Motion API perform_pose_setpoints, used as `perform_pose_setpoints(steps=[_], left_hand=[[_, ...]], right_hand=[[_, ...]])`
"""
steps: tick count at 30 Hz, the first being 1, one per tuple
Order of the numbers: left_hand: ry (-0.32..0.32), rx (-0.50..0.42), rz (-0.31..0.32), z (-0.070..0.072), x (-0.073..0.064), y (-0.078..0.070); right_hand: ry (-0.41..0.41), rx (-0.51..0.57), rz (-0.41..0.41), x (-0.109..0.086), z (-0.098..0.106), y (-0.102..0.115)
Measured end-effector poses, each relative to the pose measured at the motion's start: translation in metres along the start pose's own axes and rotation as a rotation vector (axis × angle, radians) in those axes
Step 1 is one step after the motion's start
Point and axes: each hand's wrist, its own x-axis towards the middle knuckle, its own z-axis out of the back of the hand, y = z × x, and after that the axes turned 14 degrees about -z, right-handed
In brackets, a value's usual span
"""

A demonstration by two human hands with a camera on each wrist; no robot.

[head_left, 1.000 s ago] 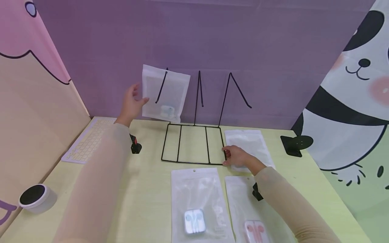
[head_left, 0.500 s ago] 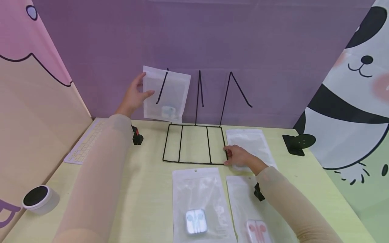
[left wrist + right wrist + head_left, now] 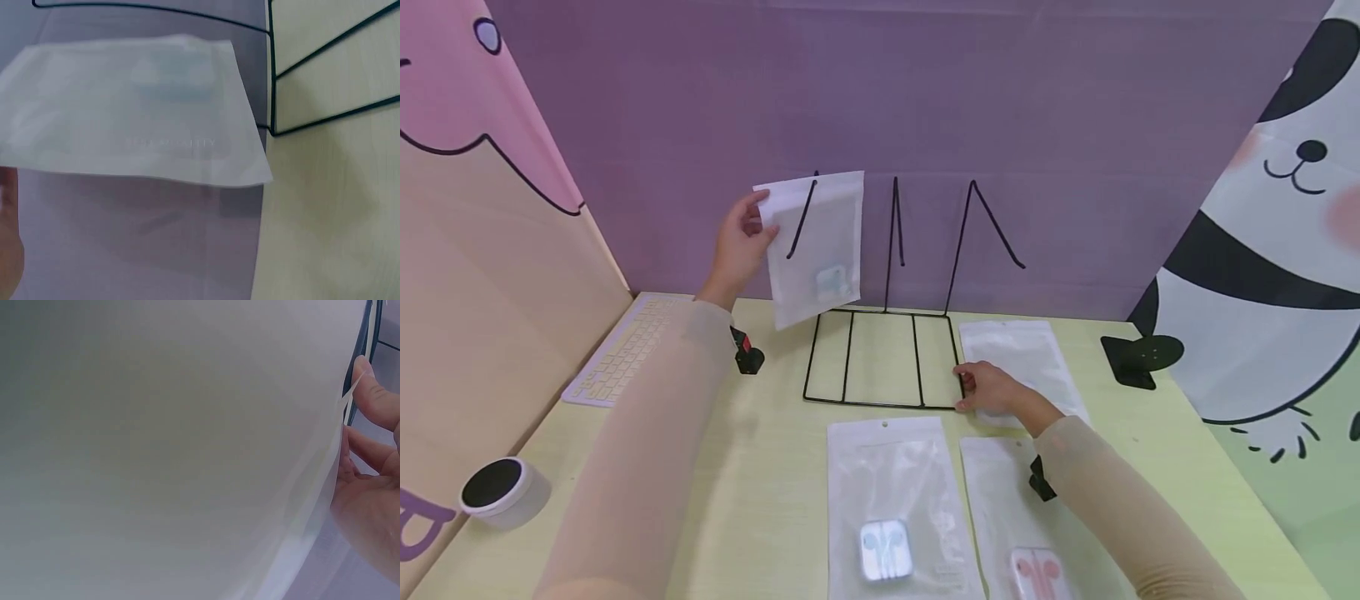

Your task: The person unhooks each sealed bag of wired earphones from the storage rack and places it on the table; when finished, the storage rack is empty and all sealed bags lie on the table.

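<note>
On the left hook of a black wire display rack (image 3: 917, 360) hangs a white zip bag (image 3: 820, 221) with a small pale case showing inside. My left hand (image 3: 739, 248) pinches this bag by its upper left edge, and the bag is turned at an angle. The left wrist view shows the bag's (image 3: 144, 106) side with faint lettering. Down at the rack's front right corner, my right hand (image 3: 988, 389) holds the wire base between thumb and fingers. Another white bag (image 3: 1018, 350) lies partly behind that hand. The rack's middle and right hooks carry nothing.
Two bags with boxed earphones lie in front, one with white earphones (image 3: 885, 550) and one with pink (image 3: 1039, 573). A keyboard (image 3: 628, 350) and a round white tub (image 3: 505, 493) are at left. A black stand (image 3: 1138, 358) is at right; a purple backdrop (image 3: 1075, 100) rises behind.
My left hand has come onto the hanging bag's left edge and the bag has swung round, its lower left corner dropping. The right hand stays on the rack corner.
</note>
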Motion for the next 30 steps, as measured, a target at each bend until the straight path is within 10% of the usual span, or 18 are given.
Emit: perform_pose_setpoints(steps=[30], left_hand=[[0.069, 0.174, -0.061, 0.048, -0.071, -0.059]], right_hand=[[-0.007, -0.028, 0.026, -0.003, -0.002, 0.007]])
